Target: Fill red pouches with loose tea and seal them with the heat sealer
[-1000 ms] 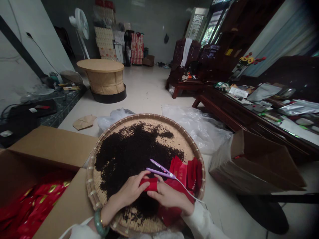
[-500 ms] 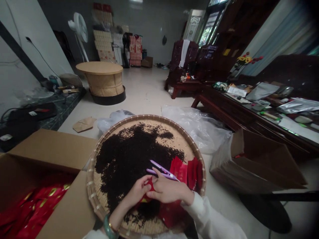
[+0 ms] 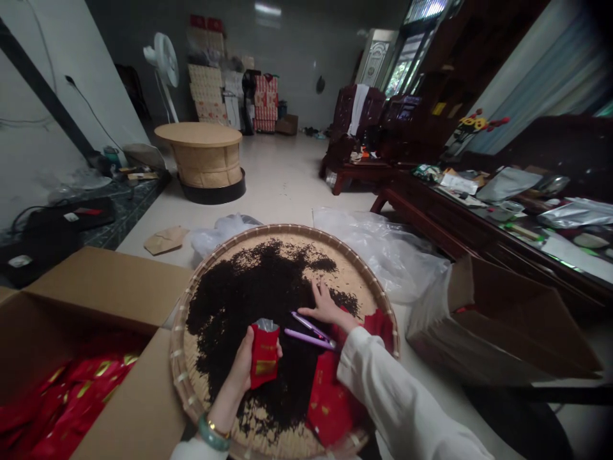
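Observation:
My left hand (image 3: 246, 359) grips a small red packet (image 3: 265, 358) with a gold label, held upright over the tray; its top stands open and shows a silvery lining. My right hand (image 3: 326, 303) reaches over the dark loose tea leaves (image 3: 239, 287), fingers spread, holding nothing. Just below that hand lies a purple hair straightener (image 3: 311, 338), its two arms apart. Red packets (image 3: 330, 402) lie flat at the tray's lower right, and more are partly hidden behind my right forearm. All this rests in a round woven bamboo tray (image 3: 178, 338).
On the left stands an open cardboard box (image 3: 115, 281) with many red packets (image 3: 71, 402) in it. Another open box (image 3: 498, 319) is at the right. Clear plastic sheeting (image 3: 378, 249) lies behind the tray. A dark wooden table (image 3: 431, 217) holds clutter.
The red packet, earlier between both hands, is now upright in my left hand alone with its top open. My right hand has let go and moved forward and right, over the tea.

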Motion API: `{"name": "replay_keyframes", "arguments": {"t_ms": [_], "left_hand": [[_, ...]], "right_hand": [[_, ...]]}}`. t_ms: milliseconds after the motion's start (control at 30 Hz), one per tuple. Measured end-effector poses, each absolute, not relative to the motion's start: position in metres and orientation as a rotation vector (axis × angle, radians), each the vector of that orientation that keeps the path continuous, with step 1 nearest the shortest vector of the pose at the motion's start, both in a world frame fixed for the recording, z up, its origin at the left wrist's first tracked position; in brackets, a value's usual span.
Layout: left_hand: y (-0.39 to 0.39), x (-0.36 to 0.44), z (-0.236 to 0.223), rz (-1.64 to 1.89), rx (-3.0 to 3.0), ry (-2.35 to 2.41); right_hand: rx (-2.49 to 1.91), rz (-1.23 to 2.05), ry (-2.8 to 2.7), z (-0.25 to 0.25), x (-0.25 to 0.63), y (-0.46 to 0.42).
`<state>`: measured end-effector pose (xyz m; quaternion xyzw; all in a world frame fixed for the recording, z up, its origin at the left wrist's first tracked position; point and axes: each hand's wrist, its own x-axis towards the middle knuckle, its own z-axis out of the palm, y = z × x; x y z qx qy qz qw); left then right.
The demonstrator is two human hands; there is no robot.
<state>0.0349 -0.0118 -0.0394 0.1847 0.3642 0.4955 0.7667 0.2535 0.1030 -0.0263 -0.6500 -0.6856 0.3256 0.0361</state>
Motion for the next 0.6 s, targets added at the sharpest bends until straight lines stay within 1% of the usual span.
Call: {"name": "replay_keyframes", "arguments": {"t_ms": [67,133,300,433,600], "left_hand": [[-0.012,0.034,-0.039,1.128,0.363,0.757],[-0.011,0.033,-0.039,1.151,0.369,0.729],[-0.011,0.032,-0.041,1.162,0.358,0.689],[-0.01,0.031,-0.042,1.16,0.358,0.689],[-0.01,0.03,-0.043,1.175,0.396,0.677]], "right_hand": [[-2.121,1.059,-2.156,-0.036,0.244,0.109],[-2.096,1.085,-2.201,-0.037,0.228,0.111],[-1.859,1.08,-2.346,-0.027,0.186,0.109],[-1.608,0.95,-2.513,-0.021,0.174,0.107],[-1.72,0.92,-2.617,-0.028,0.168,0.1]]}}
